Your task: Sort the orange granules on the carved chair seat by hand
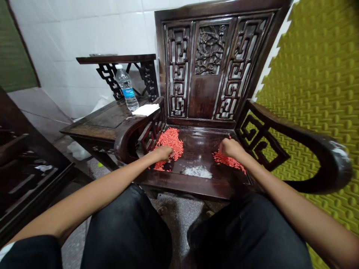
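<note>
Small red pieces lie in two piles on the seat of a dark carved wooden chair [196, 144]. My left hand [163, 153] is closed over the front of the larger red pile [172, 140] at the left. What its fingers hold, if anything, is too small to make out. Above the smaller red pile [228, 160] at the right, my right hand [231, 147] is curled closed, and its fingertips are hidden. Between the hands, nearer the seat's front edge, is a low heap of small whitish, translucent pieces [198, 172].
A dark wooden side table [98, 119] at the left bears a water bottle [127, 87] and folded white tissues [146, 110]. Curved armrests flank the seat, the right armrest [297, 134] beside yellow-green foam matting [316, 74]. My knees are close to the seat's front edge.
</note>
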Demonstrator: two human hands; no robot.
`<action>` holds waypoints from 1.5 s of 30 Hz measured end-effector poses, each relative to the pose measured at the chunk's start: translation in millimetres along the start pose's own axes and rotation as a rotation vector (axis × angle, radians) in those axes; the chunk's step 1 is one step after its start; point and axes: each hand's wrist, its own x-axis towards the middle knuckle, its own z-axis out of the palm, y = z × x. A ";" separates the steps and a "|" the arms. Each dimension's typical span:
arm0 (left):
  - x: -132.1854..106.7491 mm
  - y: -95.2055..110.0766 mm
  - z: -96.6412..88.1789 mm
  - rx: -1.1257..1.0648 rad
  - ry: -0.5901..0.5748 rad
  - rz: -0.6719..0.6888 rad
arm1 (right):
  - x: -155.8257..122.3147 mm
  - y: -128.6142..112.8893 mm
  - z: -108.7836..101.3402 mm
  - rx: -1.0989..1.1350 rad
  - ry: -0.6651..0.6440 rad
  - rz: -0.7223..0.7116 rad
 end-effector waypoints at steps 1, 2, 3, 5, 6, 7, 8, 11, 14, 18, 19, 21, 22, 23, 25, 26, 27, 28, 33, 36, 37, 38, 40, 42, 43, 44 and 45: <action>2.4 -2.6 4.6 0.015 -0.010 0.005 | 1.4 1.9 -0.1 -0.033 0.013 0.034; 4.5 -4.3 8.3 0.026 -0.014 0.011 | 2.4 3.1 0.0 -0.060 0.022 0.062; 6.4 -5.1 11.3 0.033 -0.017 0.019 | 3.2 3.4 0.5 -0.081 0.026 0.085; 9.9 -4.4 15.7 0.036 -0.024 0.045 | 4.4 1.7 2.9 -0.111 0.025 0.105; 11.3 -3.5 17.3 0.033 -0.029 0.059 | 5.0 -0.3 4.9 -0.119 0.019 0.098; 12.5 -2.4 18.6 0.028 -0.034 0.074 | 5.4 -3.1 7.2 -0.123 0.010 0.078; 13.4 -1.5 19.7 0.022 -0.038 0.087 | 5.8 -6.5 10.1 -0.121 -0.004 0.045; 14.3 -0.9 21.1 0.005 -0.045 0.109 | 5.7 -19.5 20.6 -0.075 -0.074 -0.112; 14.2 -3.0 20.2 -0.013 -0.042 0.109 | 4.1 -33.2 32.8 -0.010 -0.168 -0.280; 14.3 -5.7 19.0 -0.026 -0.024 0.090 | 4.1 -47.0 49.5 0.051 -0.243 -0.432; 14.5 -6.1 19.2 -0.026 -0.022 0.081 | 4.8 -49.3 53.8 0.066 -0.252 -0.450; 14.6 -6.7 20.3 -0.021 -0.024 0.055 | 6.9 -52.4 62.5 0.099 -0.267 -0.469; 14.6 -7.0 20.9 -0.020 -0.029 0.041 | 8.0 -53.2 66.9 0.117 -0.274 -0.472; 14.5 -7.4 21.6 -0.021 -0.035 0.029 | 9.1 -53.7 71.2 0.135 -0.281 -0.472; 14.2 -8.4 22.8 -0.034 -0.052 0.011 | 10.9 -53.4 79.2 0.167 -0.294 -0.467; 14.0 -9.0 23.3 -0.046 -0.060 0.006 | 11.6 -52.9 82.7 0.179 -0.299 -0.463; 13.8 -9.5 23.6 -0.059 -0.068 0.001 | 12.2 -52.3 85.8 0.189 -0.303 -0.458; 13.6 -9.9 23.8 -0.073 -0.074 -0.002 | 12.5 -51.7 88.2 0.196 -0.306 -0.455; 13.5 -10.1 22.9 -0.128 -0.084 -0.018 | 12.4 -50.0 90.1 0.236 -0.332 -0.453; 13.4 -8.3 18.9 -0.169 -0.055 -0.013 | 11.5 -50.3 83.5 0.273 -0.332 -0.444; 13.1 -7.5 16.8 -0.186 -0.038 -0.008 | 11.2 -50.7 80.7 0.289 -0.326 -0.436; 12.6 -6.8 14.2 -0.205 -0.017 0.000 | 10.8 -51.1 77.9 0.307 -0.321 -0.425; 10.9 -5.7 8.5 -0.248 0.037 0.017 | 9.9 -52.3 72.8 0.348 -0.317 -0.399; 8.8 -5.2 2.7 -0.293 0.096 0.032 | 8.7 -53.8 69.0 0.393 -0.332 -0.370; 7.7 -5.0 0.1 -0.315 0.122 0.038 | 7.9 -54.6 67.7 0.416 -0.342 -0.356; 6.6 -4.9 -2.2 -0.337 0.144 0.045 | 7.1 -55.5 66.5 0.439 -0.350 -0.345; 5.5 -4.7 -4.4 -0.359 0.164 0.052 | 6.4 -56.3 65.5 0.461 -0.357 -0.335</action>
